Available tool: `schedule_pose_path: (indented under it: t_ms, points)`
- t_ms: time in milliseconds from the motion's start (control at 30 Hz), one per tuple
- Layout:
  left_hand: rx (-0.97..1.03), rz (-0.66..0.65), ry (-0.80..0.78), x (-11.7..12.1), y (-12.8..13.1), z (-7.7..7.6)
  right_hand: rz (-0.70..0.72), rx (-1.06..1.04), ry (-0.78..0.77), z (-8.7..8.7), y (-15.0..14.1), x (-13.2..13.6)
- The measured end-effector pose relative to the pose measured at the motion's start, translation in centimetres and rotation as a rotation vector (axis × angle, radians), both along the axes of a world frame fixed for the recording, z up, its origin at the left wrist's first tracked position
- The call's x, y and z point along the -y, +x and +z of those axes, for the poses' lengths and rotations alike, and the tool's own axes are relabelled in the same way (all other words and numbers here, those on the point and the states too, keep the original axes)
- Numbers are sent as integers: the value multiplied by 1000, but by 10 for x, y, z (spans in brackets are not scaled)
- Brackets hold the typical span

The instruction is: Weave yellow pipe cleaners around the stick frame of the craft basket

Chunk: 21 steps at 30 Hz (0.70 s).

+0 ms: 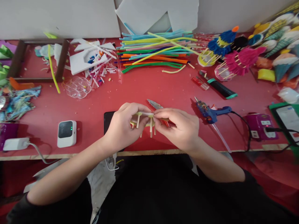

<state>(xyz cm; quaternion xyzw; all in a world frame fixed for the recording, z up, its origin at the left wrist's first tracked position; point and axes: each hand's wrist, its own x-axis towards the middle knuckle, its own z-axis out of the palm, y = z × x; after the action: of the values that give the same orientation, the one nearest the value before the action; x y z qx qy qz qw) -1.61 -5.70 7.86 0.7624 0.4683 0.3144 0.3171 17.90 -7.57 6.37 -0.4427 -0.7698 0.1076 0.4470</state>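
Note:
Between both hands is a small pale craft piece (151, 123) with several short wooden sticks pointing down from its rim. My left hand (124, 123) grips its left side, thumb underneath and fingers over the top. With thumb and forefinger, my right hand (178, 124) pinches its right edge; fingers hide much of that side. Just behind the hands lies a pair of scissors (154, 104), its blades pointing to the back left and its red handle partly covered. A black phone (107, 119) lies flat beside my left hand, partly hidden by it.
Colourful pipe cleaners (158, 49) are piled at the back. To the right lie a blue glue gun (210, 112) with its cord, and a box cutter (221, 88). Finished-looking stick crafts (243, 60) stand behind. Leftward are a white device (66, 133) and a clear plastic palette (78, 87).

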Motion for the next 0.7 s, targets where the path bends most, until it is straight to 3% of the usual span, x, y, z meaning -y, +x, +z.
schedule_pose_path:
  t_ms: [200,433,700]
  points:
    - [14,38,-85,-1,-1,1,114,13,-76,2,9,-8]
    - [73,-13,-327,-7,-5,2,274,92,-121,8,25,-20]
    - [109,-37,-388,-4,-3,6,252,103,-87,10,22,-23]
